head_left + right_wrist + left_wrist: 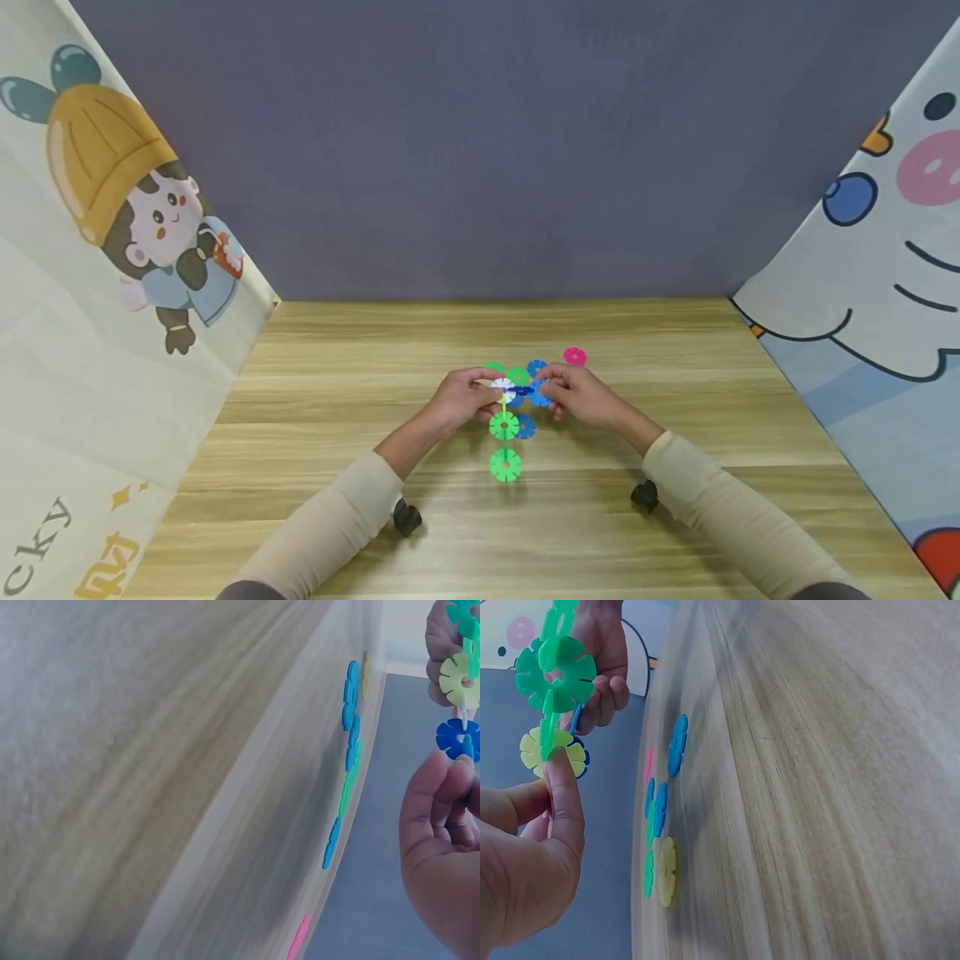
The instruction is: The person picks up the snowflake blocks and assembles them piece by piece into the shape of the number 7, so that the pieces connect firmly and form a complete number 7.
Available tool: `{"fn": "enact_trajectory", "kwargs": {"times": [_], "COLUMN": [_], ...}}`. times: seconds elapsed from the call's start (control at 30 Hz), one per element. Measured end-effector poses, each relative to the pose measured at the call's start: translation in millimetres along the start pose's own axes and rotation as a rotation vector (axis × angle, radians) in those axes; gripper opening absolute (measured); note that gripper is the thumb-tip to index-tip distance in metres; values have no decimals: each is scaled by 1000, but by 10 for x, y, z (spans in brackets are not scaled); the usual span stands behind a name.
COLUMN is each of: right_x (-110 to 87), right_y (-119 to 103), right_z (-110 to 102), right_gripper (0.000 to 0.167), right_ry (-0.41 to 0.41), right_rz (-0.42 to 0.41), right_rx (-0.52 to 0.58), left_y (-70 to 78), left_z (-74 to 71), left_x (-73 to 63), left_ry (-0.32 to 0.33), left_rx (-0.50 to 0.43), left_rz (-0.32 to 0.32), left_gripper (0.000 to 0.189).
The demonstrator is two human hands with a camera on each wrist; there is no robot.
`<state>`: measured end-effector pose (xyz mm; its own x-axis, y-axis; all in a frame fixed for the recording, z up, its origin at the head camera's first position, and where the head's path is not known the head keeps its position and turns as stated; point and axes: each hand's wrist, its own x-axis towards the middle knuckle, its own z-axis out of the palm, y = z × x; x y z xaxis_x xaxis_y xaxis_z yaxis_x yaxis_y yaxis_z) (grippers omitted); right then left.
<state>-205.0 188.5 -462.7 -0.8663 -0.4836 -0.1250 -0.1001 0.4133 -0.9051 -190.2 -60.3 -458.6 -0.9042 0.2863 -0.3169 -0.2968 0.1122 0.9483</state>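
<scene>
My left hand (pixel 463 400) pinches a chain of slotted plastic snowflake discs at its white disc (pixel 504 390), held above the wooden table. Green discs (pixel 506 465) and a yellow disc (pixel 455 679) make up the part of the chain nearer me. A dark blue disc (pixel 450 739), edge-on in the head view, sits between the white disc and a lighter blue disc (pixel 539 394). That lighter blue disc is pinched between thumb and fingertips of my right hand (pixel 587 397). Both hands are close together, and fingers partly cover the pinched discs.
Loose discs lie flat on the table (pixel 337 358) beneath and beyond the hands: green (pixel 517 376), blue (pixel 526 427), yellow (pixel 667 872) and, farthest right, pink (pixel 575 357). A grey wall (pixel 480 150) rises behind, with printed panels at left (pixel 67 333) and right (pixel 885 367).
</scene>
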Motion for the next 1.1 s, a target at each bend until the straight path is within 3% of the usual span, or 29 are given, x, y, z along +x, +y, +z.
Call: {"fn": "enact_trajectory", "kwargs": {"times": [0.43, 0.67, 0.93, 1.1], "right_x": [-41, -9, 8, 14], "right_y": [9, 1, -15, -3], "right_z": [30, 85, 56, 51], "right_gripper": [18, 18, 20, 20], "right_ry": [10, 23, 13, 9], "right_rz": [26, 19, 15, 22], "right_rx": [59, 70, 29, 34], "left_y": [34, 4, 46, 61], "left_z": [88, 45, -6, 0], "left_x": [-14, -22, -56, -57], "left_ry": [7, 15, -40, -63], "left_rx": [-5, -6, 68, 162], "left_rz": [-2, -18, 7, 52], "left_gripper": [33, 36, 34, 38]}}
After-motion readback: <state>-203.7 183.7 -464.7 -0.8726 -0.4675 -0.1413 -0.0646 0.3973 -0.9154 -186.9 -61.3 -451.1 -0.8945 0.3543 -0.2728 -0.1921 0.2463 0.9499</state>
